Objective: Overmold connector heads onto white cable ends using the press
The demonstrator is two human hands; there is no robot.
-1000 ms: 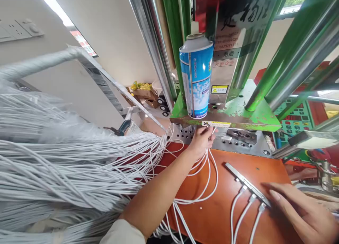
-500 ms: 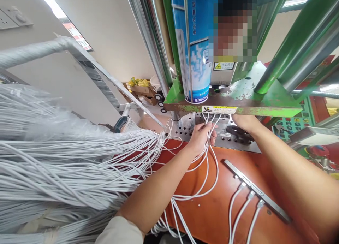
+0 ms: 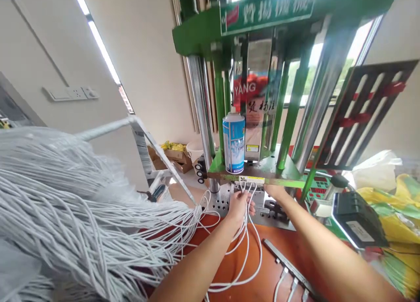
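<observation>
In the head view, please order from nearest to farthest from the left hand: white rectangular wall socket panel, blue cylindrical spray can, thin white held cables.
1. Cables: in the left hand.
2. Spray can: above the hand.
3. Wall socket panel: upper left.

Workshop or small factory floor: a green press (image 3: 292,118) is standing on steel columns over a perforated metal bed (image 3: 223,203); a control panel (image 3: 317,187) is showing red digits; white cables (image 3: 98,227) are massing in bulk at left; a spray can (image 3: 233,147) is sitting on the machine; cardboard boxes (image 3: 179,157) are resting behind.
</observation>
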